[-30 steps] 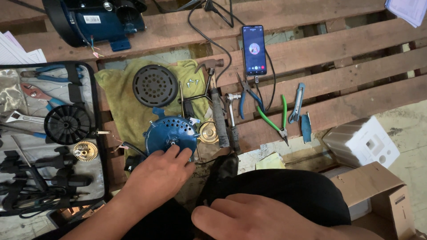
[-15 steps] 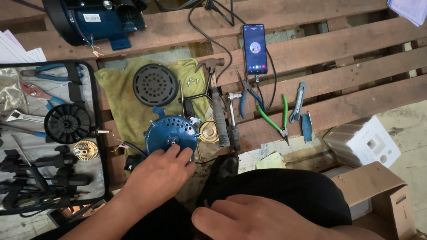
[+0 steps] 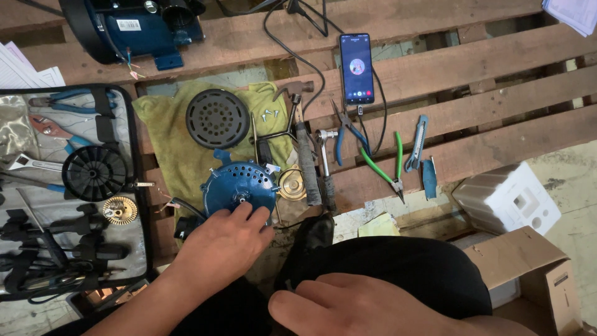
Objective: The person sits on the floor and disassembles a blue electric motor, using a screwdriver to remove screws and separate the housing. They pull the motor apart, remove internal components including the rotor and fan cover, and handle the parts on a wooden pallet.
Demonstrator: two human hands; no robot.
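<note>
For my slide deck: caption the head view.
Left hand rests on a blue perforated motor cover; right hand lies on the knee.

Light: even, soft daylight, moderately bright | Shadows: faint, short, under tools | Glare: lit phone screen (image 3: pixel 356 67); white foam block (image 3: pixel 507 199) near overexposed | Focus: sharp centre; right hand (image 3: pixel 357 308) at bottom edge slightly soft | Distortion: mild wide-angle bowing at edges

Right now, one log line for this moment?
left hand: on blue motor cover | right hand: resting on knee | hammer, pliers: untouched
</note>
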